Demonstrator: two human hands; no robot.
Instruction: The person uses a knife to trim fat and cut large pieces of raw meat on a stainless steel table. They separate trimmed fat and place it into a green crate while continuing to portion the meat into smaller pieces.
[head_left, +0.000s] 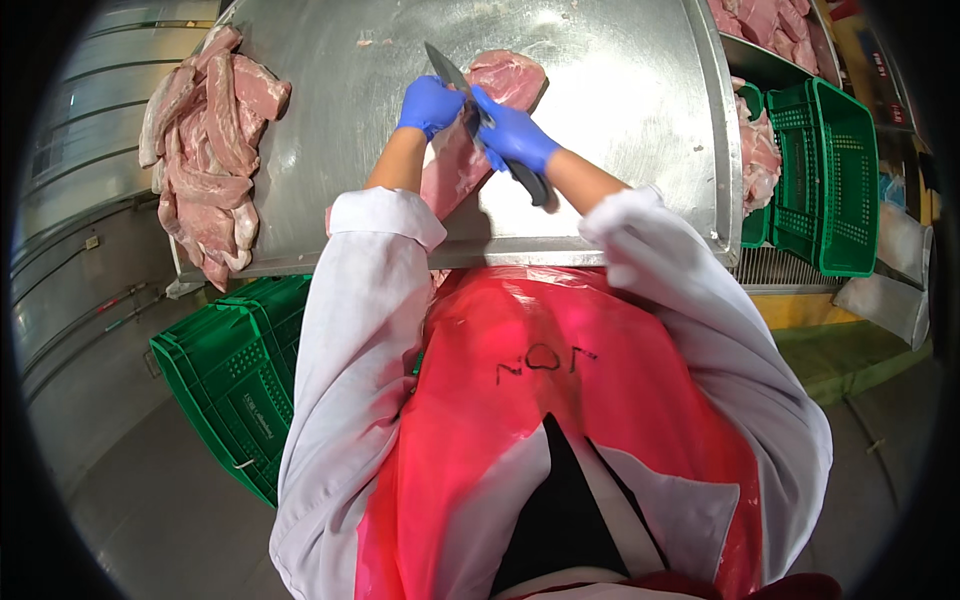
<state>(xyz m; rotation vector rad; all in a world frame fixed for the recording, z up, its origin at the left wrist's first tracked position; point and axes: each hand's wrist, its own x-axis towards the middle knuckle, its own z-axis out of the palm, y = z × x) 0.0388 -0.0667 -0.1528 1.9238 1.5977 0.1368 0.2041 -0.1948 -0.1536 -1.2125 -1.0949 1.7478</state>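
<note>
Red apron (500, 330); black lettering (543, 346); knife (452, 75)

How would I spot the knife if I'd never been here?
On the big metal table, find the meat at the middle. Over it, the blue-gloved right hand holds the knife, tip pointing up-left. Thin and dark, it stands out against the pink meat.

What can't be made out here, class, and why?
Head view:
Middle of the knife: covered by the right hand.
Anything within the left hand: hidden by the hand itself.
Part of the meat slab: under both hands.
Rest of the upper-right meat pile: cut off by top edge.
</note>
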